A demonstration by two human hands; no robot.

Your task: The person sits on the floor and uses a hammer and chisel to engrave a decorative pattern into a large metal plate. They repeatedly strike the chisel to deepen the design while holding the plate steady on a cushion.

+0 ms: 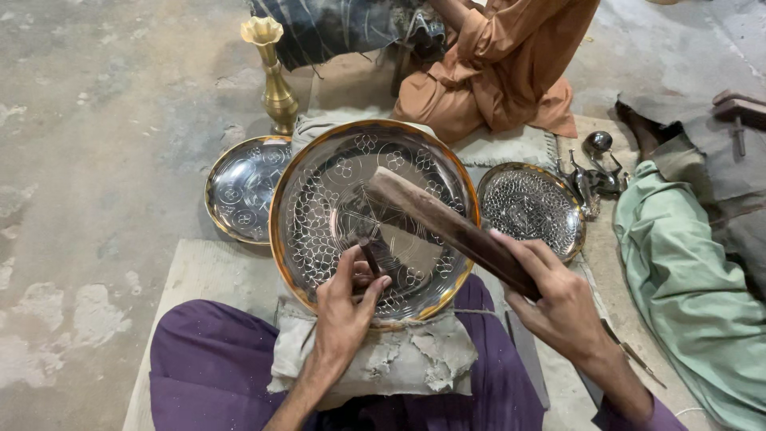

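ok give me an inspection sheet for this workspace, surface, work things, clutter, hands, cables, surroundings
surface: worn grey concrete floor with a pale mat; a padded cloth cushion sits on the person's lap.
job's things: large round engraved metal plate with a brass rim on the cushion; small dark chisel tip on the plate; long dark wooden striker raised over it.
clutter: smaller engraved plate left, patterned plate right, brass vase, small metal tools.
grippers: left hand pinches the chisel; right hand grips the striker.
cables: nothing seen.
surroundings: a seated person in orange clothing opposite; green cloth at right.
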